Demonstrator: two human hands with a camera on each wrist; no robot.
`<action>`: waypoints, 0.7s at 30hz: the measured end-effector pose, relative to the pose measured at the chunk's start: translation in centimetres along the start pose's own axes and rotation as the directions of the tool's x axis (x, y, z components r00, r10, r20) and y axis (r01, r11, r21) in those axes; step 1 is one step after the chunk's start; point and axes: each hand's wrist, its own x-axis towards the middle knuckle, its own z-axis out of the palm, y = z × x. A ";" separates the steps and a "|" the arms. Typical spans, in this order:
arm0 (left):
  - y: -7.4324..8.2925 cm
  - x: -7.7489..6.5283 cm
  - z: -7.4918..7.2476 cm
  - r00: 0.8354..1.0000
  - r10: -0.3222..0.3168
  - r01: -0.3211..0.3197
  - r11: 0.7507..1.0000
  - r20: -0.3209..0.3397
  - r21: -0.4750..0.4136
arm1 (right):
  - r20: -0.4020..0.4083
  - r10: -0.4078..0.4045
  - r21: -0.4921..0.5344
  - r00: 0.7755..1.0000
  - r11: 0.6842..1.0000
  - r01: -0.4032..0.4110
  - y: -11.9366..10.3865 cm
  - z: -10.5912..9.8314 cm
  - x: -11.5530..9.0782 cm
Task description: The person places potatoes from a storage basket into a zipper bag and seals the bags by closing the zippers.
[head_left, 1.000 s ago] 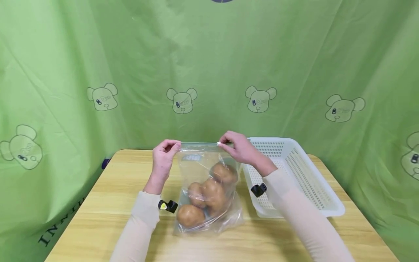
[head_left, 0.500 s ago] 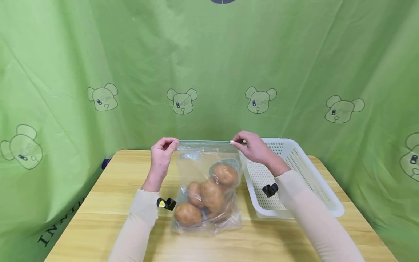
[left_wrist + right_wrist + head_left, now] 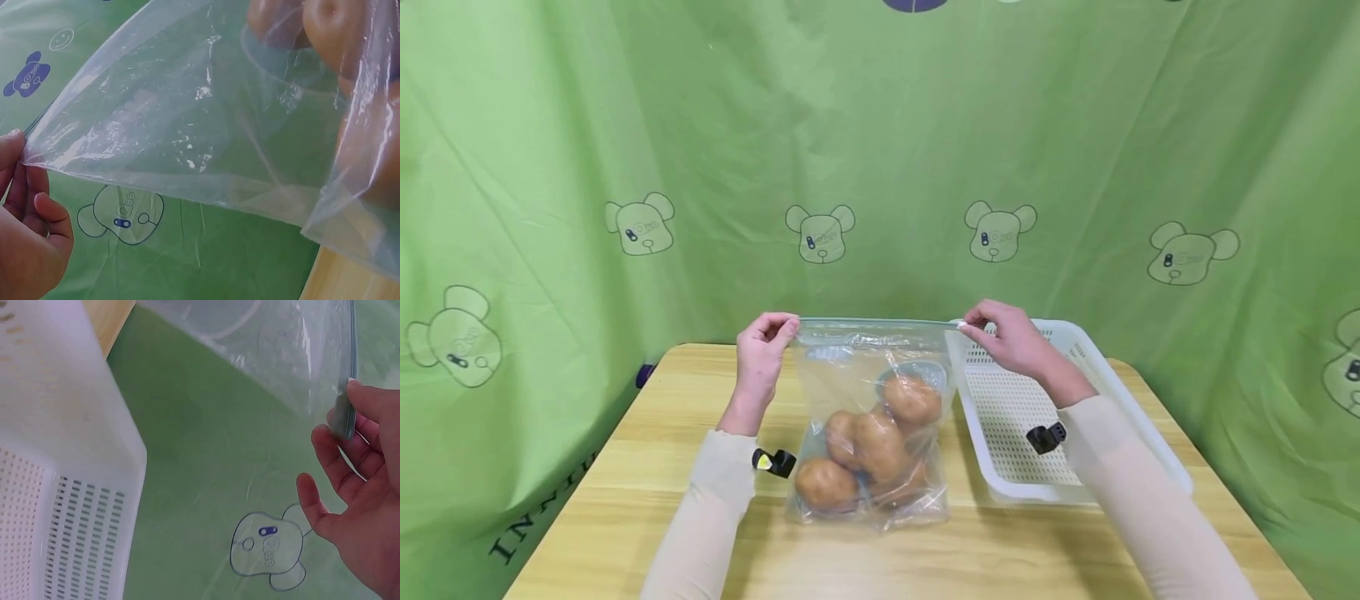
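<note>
A clear slider zip bag (image 3: 842,379) hangs upright over the table, its green zip strip (image 3: 880,321) drawn taut between my hands. Several potatoes (image 3: 880,446) lie inside it, low and to the right. My left hand (image 3: 760,358) pinches the top left corner between thumb and fingers; the left wrist view has that hand (image 3: 34,225) at its left edge. At the other end of the strip, my right hand (image 3: 1011,337) pinches the small white slider (image 3: 962,326). In the right wrist view the strip's end (image 3: 344,415) sits between thumb and fingers.
A white perforated plastic basket (image 3: 981,450) stands right of the bag, under my right forearm. Below is a wooden table (image 3: 662,450). Green curtain (image 3: 880,150) printed with bear heads hangs behind the table and at both sides.
My right hand has moved right along the zip strip with the slider, from past mid-strip to its right end. My left hand has shifted slightly left and up, still gripping the corner.
</note>
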 end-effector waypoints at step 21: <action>-1.6 1.9 0.1 0.995 -0.096 0.098 0.980 -0.018 0.173 | 0.018 0.158 0.036 0.987 0.987 -0.159 0.9 0.1 0.2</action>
